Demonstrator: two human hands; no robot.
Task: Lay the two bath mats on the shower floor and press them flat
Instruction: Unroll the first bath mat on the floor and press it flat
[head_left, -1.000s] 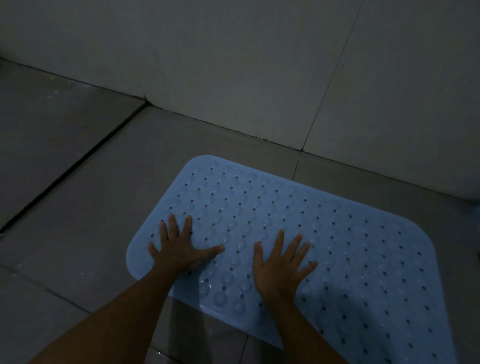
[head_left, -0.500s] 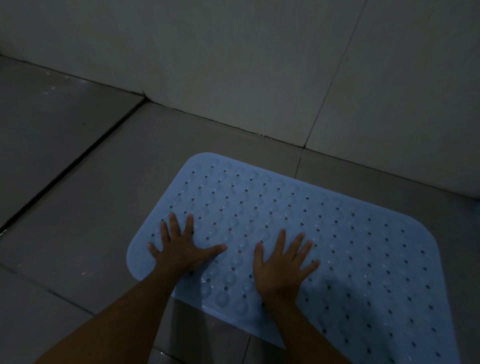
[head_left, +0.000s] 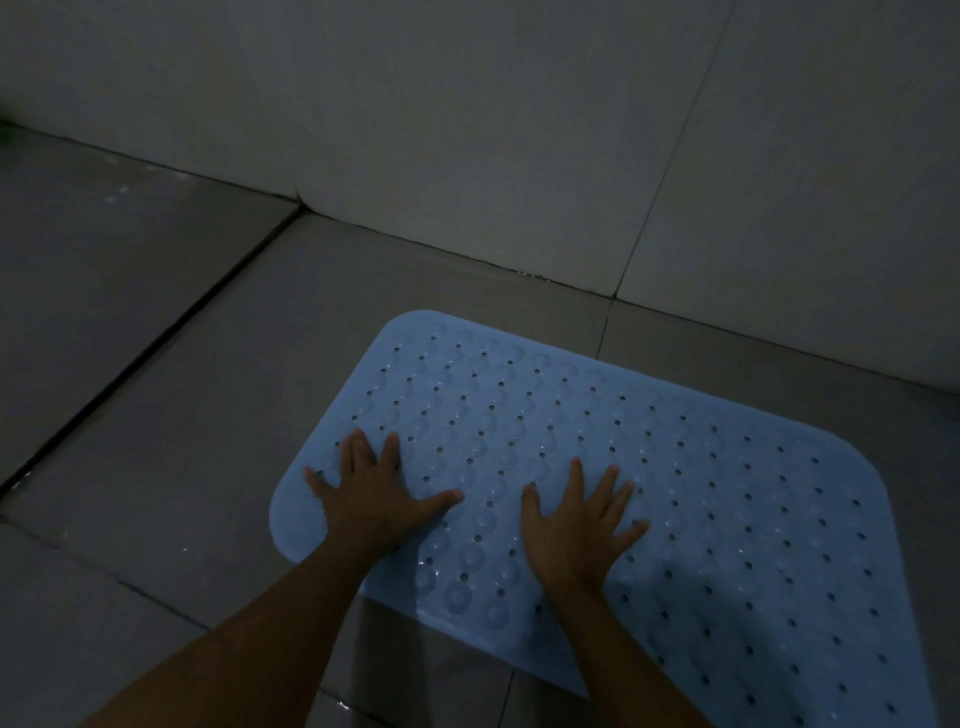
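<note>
The dim grey tiled shower floor (head_left: 156, 415) fills the lower part of the view, meeting a pale tiled wall (head_left: 467, 130) that runs across from nine o'clock to three o'clock. On the floor, from the centre out toward five o'clock, lies a light blue rectangular rubber bath mat (head_left: 701, 493) with rounded corners, rows of small drain holes and round suction bumps. Its far edge sits near the wall but apart from it, and its right end runs out of view at the bottom edge. Only this one mat shows; the second is not in sight.

At the mat's near-left corner, around seven o'clock of the mat, the left hand (head_left: 371, 501) lies palm down with fingers spread wide, gripping nothing. Just beside it toward three o'clock, the right hand (head_left: 576, 525) is likewise flat and splayed, empty, and apart from the left.

The step in hand looks like pressing the first mat flat. This corner appears seated, so the next move likely calls for shifting both palms toward the mat's right half and far edge, pushing straight down so the suction bumps take hold without sliding the mat. The second mat would then need to be fetched and laid.
</note>
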